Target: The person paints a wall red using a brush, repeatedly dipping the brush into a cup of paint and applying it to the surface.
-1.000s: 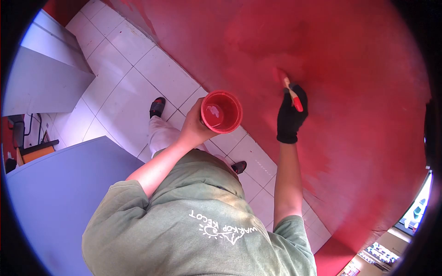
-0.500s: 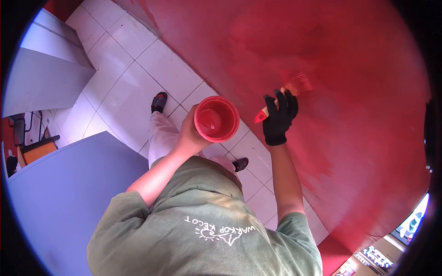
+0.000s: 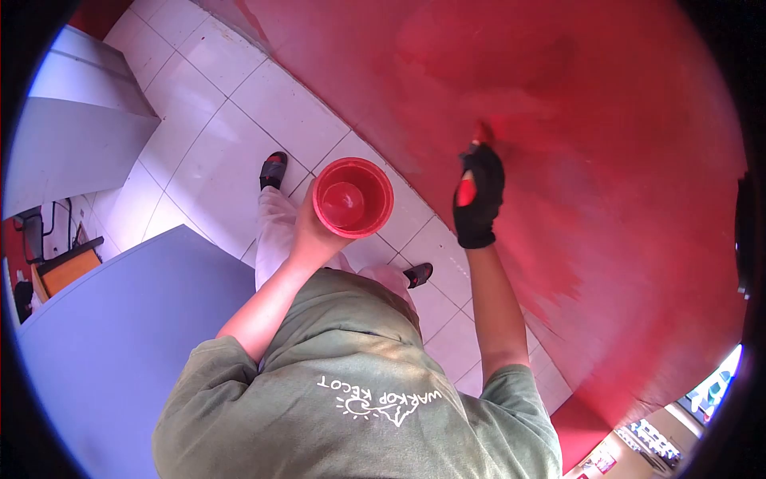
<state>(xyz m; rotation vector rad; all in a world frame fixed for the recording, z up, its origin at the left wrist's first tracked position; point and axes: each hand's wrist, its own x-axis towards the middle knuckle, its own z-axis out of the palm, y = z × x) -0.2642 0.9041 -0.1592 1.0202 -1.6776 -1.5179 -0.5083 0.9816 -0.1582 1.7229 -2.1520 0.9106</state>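
Paintbrush (image 3: 467,191) sits gripped in the gloved right hand (image 3: 486,191), near the red wall (image 3: 622,176). The left hand (image 3: 311,234) holds a red cup (image 3: 378,191).

from here i see room between the red cup (image 3: 353,198) and right hand (image 3: 480,195); the red wall (image 3: 622,168) bars the person's right, the blue panel (image 3: 136,319) their left

Pale tiles (image 3: 225,150) show beside a tabletop (image 3: 136,319) — apparently bluish.
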